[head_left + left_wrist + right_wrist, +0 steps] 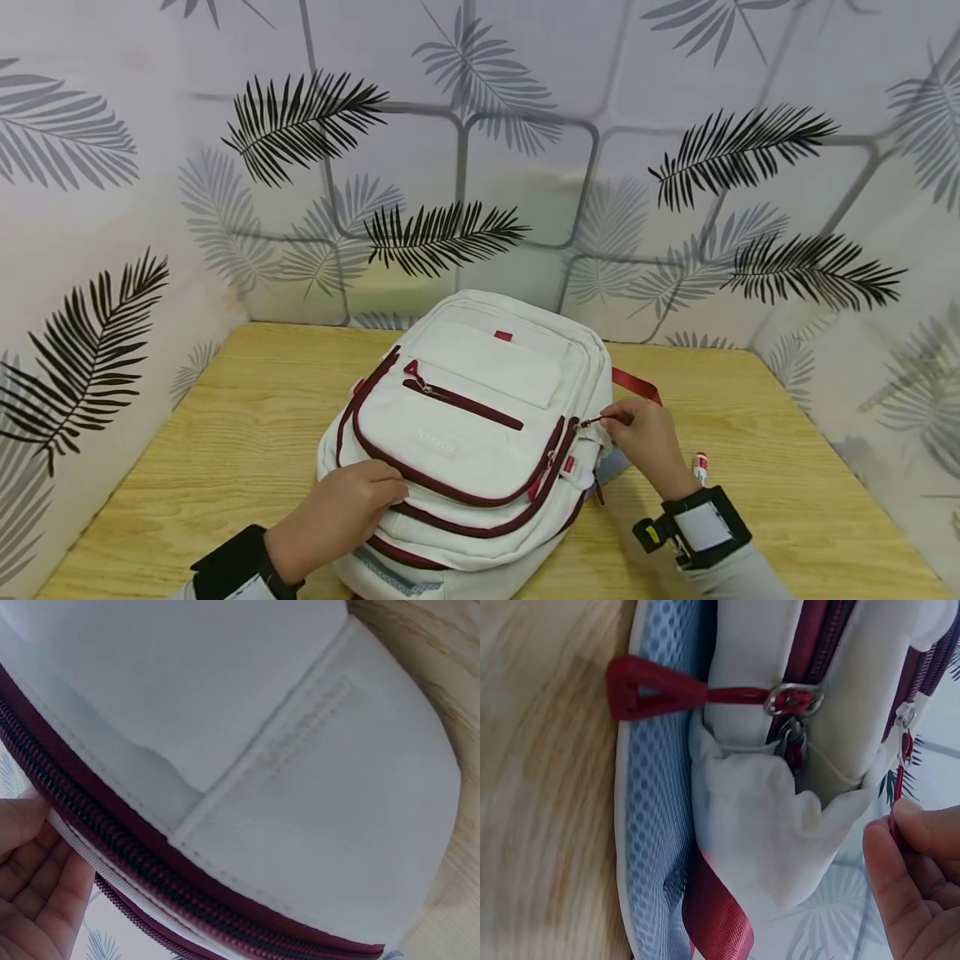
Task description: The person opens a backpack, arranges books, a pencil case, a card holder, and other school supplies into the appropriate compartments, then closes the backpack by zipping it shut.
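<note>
A white backpack (480,375) with dark red zippers lies on its back on the table. My right hand (641,433) pinches a thin red zipper pull (898,784) at the bag's right side, and the cord is taut from its metal slider. My left hand (341,512) grips the fabric edge beside a zipper on the bag's lower left. In the left wrist view, the thumb and fingers (64,889) hold that edge next to the dark red zipper (112,832). A second red zipper pull (656,690) hangs loose in the right wrist view.
A marker with a red cap (701,468) lies right of the bag, near my right wrist. A red strap (636,385) extends from the bag's upper right. Leaf-patterned walls (525,183) enclose the wooden table (217,417) at the back and sides.
</note>
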`<state>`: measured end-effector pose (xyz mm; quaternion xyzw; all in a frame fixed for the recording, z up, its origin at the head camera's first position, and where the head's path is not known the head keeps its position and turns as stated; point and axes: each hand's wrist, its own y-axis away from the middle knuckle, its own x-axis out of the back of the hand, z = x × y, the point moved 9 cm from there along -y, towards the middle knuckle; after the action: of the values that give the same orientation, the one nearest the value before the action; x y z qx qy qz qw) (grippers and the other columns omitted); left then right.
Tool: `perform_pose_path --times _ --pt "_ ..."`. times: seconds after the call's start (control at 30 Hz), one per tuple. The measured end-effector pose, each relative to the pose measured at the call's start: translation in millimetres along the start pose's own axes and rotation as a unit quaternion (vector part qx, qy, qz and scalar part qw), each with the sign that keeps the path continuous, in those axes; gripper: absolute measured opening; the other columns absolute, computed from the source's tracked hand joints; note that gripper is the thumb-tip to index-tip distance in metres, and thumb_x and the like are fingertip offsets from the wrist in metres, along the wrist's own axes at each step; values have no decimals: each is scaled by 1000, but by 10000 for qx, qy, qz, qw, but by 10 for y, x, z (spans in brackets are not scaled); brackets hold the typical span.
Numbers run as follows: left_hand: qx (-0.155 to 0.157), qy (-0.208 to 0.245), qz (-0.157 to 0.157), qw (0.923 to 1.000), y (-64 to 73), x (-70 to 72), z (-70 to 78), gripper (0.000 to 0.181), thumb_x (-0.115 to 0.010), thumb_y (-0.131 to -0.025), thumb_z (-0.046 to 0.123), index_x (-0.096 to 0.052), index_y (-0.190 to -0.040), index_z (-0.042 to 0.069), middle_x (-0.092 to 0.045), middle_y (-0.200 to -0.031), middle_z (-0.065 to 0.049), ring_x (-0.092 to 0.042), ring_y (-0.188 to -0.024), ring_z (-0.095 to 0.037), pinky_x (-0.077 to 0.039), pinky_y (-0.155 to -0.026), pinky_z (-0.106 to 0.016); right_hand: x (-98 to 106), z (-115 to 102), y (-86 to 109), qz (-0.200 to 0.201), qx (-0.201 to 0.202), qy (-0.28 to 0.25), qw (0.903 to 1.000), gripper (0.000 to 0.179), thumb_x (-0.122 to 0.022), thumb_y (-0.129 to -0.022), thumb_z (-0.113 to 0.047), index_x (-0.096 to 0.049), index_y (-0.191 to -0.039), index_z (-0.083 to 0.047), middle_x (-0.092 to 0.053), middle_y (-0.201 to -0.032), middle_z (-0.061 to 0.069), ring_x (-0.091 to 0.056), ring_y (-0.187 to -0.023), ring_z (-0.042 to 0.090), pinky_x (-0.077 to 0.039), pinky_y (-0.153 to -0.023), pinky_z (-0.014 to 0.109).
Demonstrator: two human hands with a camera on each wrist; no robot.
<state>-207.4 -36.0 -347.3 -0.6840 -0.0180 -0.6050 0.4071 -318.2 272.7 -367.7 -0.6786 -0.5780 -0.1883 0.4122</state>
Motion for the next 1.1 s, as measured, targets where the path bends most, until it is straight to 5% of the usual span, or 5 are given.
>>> perform_pose_path --times 0.47,0.7,0.93,1.1 --pt "152 184 -135 9996 11 -28 -40 15 -71 -69 3 -67 -79 14 -60 -81 6 -57 -76 -6 -47 -68 -17 -9 67 -80 115 -129 131 9998 5 -65 -75 -1 -68 -79 1 -67 -74 13 -56 -58 13 -42 -48 21" --pt "554 535 -985 9921 -86 -37 -14 8 -66 -78 10 -67 -86 11 -59 -84 5 -54 -80 -8 -47 -72 -21 2 18 -31 -198 -50 159 9997 6 -65 -76 -2 -67 -81 0 -66 -76 11 -57 -64 14 -44 -53 22" --pt "-179 310 -1296 9909 -423 36 302 9 -64 -81 14 -66 -88 10 -59 -85 3 -54 -81 -8 -46 -75 -19 14 -99 59 -347 72 320 9989 11 -64 -76 -1 -66 -87 -1 -66 -85 12 -60 -74 21 -50 -62 31" --pt "-971 -294 -1927 9760 -671 -68 584 12 -62 -84 17 -66 -94 13 -60 -84 4 -52 -78 -8 -44 -72 -18 -6 -203 161 -443 168 345 9983 11 -66 -76 -3 -67 -87 -3 -66 -89 12 -62 -80 24 -51 -68 37"
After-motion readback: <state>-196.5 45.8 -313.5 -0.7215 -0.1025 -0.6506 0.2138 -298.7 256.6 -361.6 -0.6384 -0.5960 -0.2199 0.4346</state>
